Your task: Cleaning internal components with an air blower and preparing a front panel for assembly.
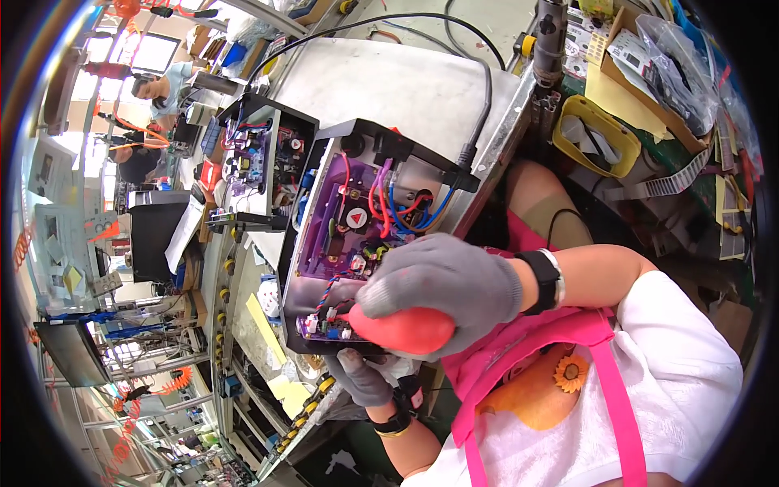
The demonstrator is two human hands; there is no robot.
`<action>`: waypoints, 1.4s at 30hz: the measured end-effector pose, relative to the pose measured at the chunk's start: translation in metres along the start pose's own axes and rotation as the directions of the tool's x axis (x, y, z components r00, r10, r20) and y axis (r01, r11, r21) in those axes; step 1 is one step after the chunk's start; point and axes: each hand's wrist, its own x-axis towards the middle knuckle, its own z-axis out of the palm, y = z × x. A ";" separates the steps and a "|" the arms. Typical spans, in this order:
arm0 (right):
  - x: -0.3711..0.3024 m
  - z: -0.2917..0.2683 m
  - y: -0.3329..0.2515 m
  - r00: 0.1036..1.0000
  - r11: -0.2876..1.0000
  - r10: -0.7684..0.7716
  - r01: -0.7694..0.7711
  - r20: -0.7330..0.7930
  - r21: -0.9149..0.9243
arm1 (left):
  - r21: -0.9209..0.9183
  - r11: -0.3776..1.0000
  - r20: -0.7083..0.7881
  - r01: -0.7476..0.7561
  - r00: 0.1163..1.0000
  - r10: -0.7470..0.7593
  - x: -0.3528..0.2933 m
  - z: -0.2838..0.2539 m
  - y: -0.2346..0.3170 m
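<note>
1. Right fingers (378,300) wrap a red object (410,329) over the black case (357,127) on the tabletop (365,77).
2. Left fingers (351,363) sit at the case's edge; I can't tell their grip.
3. Slipping might snag the twisted wires (328,293).

Yellow bin (573,154) at right, pale scraps (586,140) inside, near metal post (550,49). Cardboard box (686,136) with clear plastic bags (672,53), upper right. Dark monitor (71,354) far left. Co-worker (174,88) in light-blue top, upper left.
</note>
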 end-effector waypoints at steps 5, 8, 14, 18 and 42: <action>-0.005 -0.022 -0.022 0.999 0.999 0.002 -0.004 -0.043 -0.034 | -0.001 1.000 -0.013 0.012 1.000 -0.012 0.000 0.006 0.006; -0.007 -0.024 -0.023 1.000 0.999 0.018 -0.018 -0.007 -0.030 | -0.012 0.999 -0.011 0.040 0.999 -0.040 0.001 0.005 0.006; -0.015 -0.016 -0.017 1.000 1.000 0.007 -0.007 -0.009 -0.005 | -0.004 0.999 0.021 0.032 0.999 -0.032 0.002 0.001 0.003; -0.013 -0.018 -0.021 1.000 0.998 -0.019 0.019 0.013 -0.052 | 0.094 0.995 0.115 0.011 0.993 -0.022 -0.001 -0.006 0.004; -0.080 -0.049 0.003 0.992 0.986 0.125 -0.120 0.033 -0.114 | -0.184 0.945 -0.185 0.269 0.935 -0.302 0.054 -0.010 -0.004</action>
